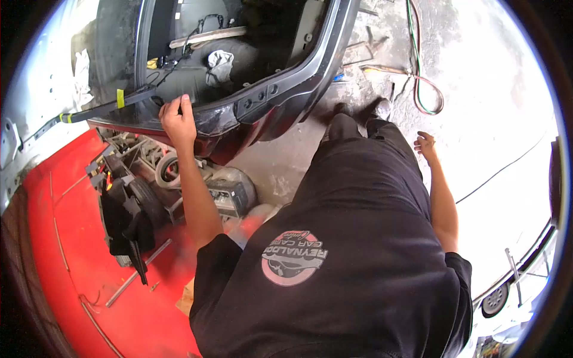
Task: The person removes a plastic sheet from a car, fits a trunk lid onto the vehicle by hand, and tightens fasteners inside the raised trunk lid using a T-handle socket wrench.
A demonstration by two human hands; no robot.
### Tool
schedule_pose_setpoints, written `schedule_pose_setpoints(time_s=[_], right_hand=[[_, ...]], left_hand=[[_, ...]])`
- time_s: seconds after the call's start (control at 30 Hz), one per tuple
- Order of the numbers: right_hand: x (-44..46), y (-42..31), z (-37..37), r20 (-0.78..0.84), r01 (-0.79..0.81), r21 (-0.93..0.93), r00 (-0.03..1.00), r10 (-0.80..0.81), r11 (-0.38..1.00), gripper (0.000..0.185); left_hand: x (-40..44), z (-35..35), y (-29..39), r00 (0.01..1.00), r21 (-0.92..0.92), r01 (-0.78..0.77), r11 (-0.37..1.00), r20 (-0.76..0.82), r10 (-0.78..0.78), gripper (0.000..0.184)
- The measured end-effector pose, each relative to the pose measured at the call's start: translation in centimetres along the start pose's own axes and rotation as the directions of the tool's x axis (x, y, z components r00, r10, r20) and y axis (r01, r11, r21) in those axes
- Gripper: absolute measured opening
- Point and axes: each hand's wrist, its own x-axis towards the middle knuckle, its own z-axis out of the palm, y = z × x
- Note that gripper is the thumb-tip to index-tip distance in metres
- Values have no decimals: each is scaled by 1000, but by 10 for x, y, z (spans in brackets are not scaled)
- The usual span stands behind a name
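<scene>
My left hand (178,122) is at the edge of a dark car body (218,122), by the corner of its opening. Its fingers are curled; what lies under them is hidden. Close to those fingers ends a long black strip (107,110) with yellow tape (120,98) around it. Through the opening a crumpled white cloth (221,65), a light-coloured bar (208,37) and dark wiring (190,43) show inside the car. My right hand (425,146) hangs at my side above the pale floor, fingers loosely apart, holding nothing.
A red surface (65,238) lies at left, with a pile of car parts (134,191) and a metal rod (140,271). A green and red hose (418,89) loops over the floor ahead. A thin cable (501,170) and a wheel (495,299) are at right.
</scene>
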Motion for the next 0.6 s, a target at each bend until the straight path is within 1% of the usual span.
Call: schedule_pose_setpoints(time_s=[0.13,0.2,0.43,0.6], right_hand=[[1,-8,4,23,41,0,999,-41,999,46],[1,-10,6,38,45,-14,998,-45,999,47],[-2,-4,5,30,22,-27,999,-21,999,47],[-6,5,1,23,4,-23,1000,-3,1000,48]], left_hand=[[0,0,4,1000,20,-8,1000,-10,8,20],[0,-1,3,1000,-8,0,1000,0,0,20],[1,1,-1,999,4,-32,999,-11,32,20],[0,2,-2,1000,22,-8,1000,-9,8,20]])
